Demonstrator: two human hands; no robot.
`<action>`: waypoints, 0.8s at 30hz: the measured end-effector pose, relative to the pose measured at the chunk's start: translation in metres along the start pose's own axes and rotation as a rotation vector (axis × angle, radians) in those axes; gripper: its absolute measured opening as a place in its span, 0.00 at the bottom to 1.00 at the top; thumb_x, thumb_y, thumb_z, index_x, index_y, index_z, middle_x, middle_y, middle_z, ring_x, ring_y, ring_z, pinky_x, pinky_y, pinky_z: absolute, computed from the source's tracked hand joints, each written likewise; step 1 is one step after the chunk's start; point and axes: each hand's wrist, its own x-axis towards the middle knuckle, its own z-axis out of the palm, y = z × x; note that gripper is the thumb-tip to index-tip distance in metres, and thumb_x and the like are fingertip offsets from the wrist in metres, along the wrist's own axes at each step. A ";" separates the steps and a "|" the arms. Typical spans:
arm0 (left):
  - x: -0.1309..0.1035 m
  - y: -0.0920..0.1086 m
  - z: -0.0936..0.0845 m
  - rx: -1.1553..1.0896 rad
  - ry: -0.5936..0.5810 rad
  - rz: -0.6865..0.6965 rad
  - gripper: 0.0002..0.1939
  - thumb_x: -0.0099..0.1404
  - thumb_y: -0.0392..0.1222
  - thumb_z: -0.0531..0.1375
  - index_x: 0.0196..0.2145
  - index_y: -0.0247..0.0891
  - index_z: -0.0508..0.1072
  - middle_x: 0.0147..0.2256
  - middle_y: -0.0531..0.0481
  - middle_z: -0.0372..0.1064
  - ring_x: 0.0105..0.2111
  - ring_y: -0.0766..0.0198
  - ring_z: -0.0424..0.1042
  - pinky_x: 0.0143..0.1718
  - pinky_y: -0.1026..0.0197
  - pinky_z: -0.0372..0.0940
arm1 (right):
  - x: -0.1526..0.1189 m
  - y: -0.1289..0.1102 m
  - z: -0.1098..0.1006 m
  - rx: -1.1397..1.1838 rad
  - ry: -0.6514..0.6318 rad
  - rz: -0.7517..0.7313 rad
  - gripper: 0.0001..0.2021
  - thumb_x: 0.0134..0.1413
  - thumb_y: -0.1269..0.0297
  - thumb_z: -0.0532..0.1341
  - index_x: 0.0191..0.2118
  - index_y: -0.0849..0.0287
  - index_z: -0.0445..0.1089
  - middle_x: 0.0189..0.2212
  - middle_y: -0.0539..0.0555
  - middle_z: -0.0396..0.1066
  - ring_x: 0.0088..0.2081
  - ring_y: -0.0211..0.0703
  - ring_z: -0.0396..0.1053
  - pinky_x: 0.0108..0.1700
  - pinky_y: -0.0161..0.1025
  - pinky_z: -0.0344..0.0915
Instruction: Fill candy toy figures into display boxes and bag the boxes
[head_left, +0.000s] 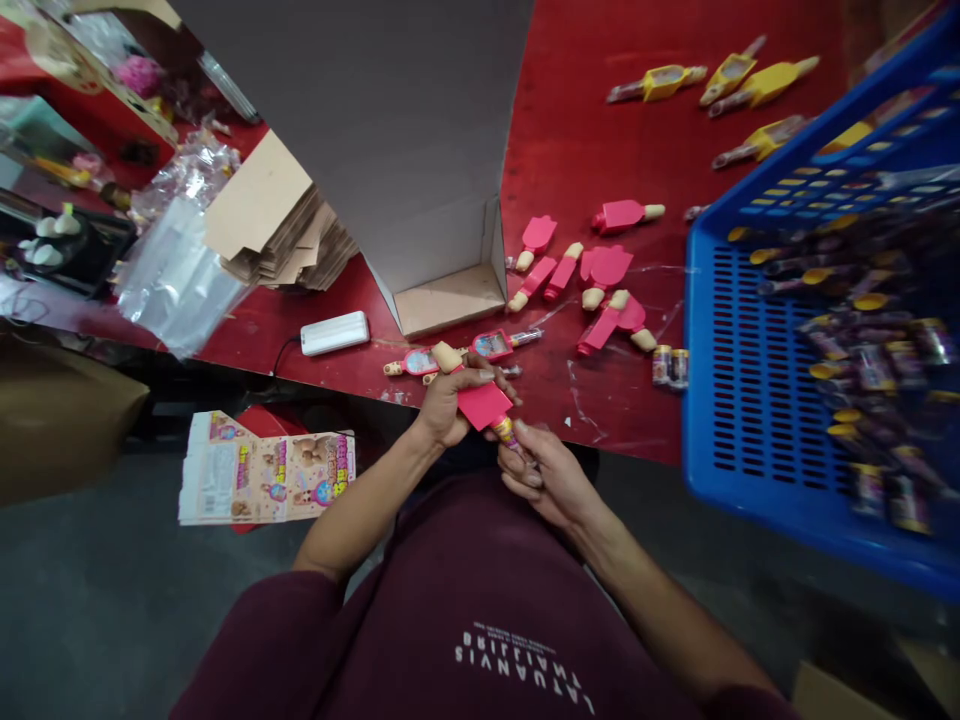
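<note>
Close to the person's waist, the right hand has its fingers clamped on a tube at the lower end of a pink toy. The left hand has its fingers clamped around the toy's body, probably to steady it, at the near edge of a red desk. To the right, a blue basket holds many tubes, seemingly to keep them together. Beyond, loose pink toys lie apparently within reach; yellow toys lie farthest.

Clear plastic bags just beside a stack of cut brown cardboard, white oblong device — dark cable at its left end; brown carton, far left
</note>
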 end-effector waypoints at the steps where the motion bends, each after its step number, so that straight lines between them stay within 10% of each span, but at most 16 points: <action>1: 0.000 0.001 -0.001 -0.004 0.004 -0.009 0.10 0.47 0.35 0.65 0.26 0.36 0.66 0.24 0.53 0.69 0.32 0.58 0.75 0.42 0.50 0.71 | 0.000 0.000 0.001 0.013 -0.034 0.030 0.22 0.64 0.47 0.49 0.37 0.61 0.69 0.17 0.44 0.55 0.14 0.29 0.40 0.14 0.31 0.44; 8: 0.000 -0.004 -0.004 -0.019 0.166 0.053 0.12 0.45 0.34 0.66 0.26 0.36 0.65 0.23 0.54 0.69 0.31 0.59 0.76 0.41 0.52 0.71 | 0.007 0.021 -0.001 -0.770 0.439 -0.574 0.18 0.58 0.49 0.59 0.42 0.60 0.71 0.32 0.58 0.72 0.32 0.46 0.70 0.36 0.43 0.68; 17: -0.009 -0.010 -0.008 0.072 -0.005 0.086 0.25 0.48 0.50 0.71 0.41 0.38 0.69 0.36 0.50 0.73 0.39 0.57 0.74 0.42 0.55 0.69 | 0.013 0.011 -0.012 -0.019 0.057 -0.034 0.21 0.59 0.43 0.55 0.31 0.57 0.67 0.21 0.49 0.64 0.17 0.34 0.54 0.19 0.34 0.55; 24: -0.004 -0.004 -0.019 0.858 0.124 0.635 0.27 0.58 0.44 0.65 0.54 0.43 0.66 0.58 0.42 0.64 0.59 0.48 0.60 0.63 0.45 0.52 | 0.036 -0.032 -0.009 -0.909 0.353 -0.726 0.24 0.57 0.51 0.61 0.56 0.57 0.64 0.47 0.61 0.68 0.43 0.50 0.68 0.43 0.48 0.69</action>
